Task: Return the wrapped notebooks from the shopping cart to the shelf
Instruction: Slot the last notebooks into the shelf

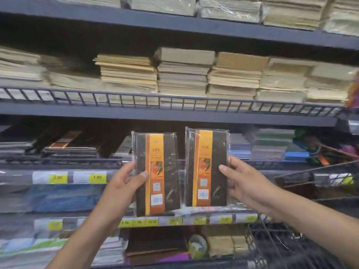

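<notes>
Left hand (124,183) grips left notebook (159,167) upright. Right hand (242,181) grips right notebook (206,166), just beside it at 3 o'clock. Both are held up before the shelf (174,118); cart (291,247) at 5 o'clock.

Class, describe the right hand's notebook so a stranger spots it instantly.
Find the dark shelf unit stacked with paper. Before it, two black, orange-striped wrapped notebooks are held upright. Pick the right notebook, higher than the left notebook, the right hand gripping its right edge.
</notes>
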A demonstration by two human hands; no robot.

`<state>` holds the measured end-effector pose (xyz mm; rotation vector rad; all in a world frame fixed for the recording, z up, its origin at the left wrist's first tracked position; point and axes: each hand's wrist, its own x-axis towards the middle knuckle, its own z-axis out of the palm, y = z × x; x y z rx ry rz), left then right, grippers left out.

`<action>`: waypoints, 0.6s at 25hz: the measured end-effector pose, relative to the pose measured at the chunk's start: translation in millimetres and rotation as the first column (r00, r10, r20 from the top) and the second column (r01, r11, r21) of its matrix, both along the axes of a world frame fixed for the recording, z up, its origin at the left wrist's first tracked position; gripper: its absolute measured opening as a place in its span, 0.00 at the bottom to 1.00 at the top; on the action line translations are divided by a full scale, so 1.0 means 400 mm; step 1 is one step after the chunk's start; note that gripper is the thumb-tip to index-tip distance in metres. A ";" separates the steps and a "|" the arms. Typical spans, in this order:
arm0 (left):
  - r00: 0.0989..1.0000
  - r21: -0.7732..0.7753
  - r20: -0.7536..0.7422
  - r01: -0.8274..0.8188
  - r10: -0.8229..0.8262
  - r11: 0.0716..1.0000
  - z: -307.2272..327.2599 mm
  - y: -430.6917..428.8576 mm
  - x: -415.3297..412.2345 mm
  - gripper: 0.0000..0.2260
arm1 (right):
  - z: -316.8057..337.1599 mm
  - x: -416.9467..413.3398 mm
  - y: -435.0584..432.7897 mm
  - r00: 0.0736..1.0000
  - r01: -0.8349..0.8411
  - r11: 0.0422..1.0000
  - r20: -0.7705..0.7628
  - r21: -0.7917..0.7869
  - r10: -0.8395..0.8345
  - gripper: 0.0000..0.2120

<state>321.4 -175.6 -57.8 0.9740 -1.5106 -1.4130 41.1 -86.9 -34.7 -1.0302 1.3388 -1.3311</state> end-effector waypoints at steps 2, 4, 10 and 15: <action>0.999 0.008 -0.021 -0.023 0.024 1.000 -0.014 -0.003 -0.009 0.12 | -0.007 -0.014 0.004 0.999 -0.028 0.999 0.048 0.041 0.026 0.13; 0.998 0.022 -0.045 -0.033 0.034 0.999 -0.017 0.006 -0.014 0.11 | -0.014 -0.028 0.008 0.988 -0.069 0.995 0.140 0.073 0.058 0.15; 0.998 0.039 -0.048 -0.033 0.035 0.999 -0.032 0.009 -0.011 0.13 | -0.023 -0.049 0.022 0.991 -0.100 0.990 0.098 0.099 0.091 0.19; 0.997 0.053 -0.063 -0.040 0.044 0.998 -0.039 0.006 0.004 0.13 | 0.004 -0.046 -0.006 0.996 -0.047 0.995 -0.072 0.091 0.054 0.20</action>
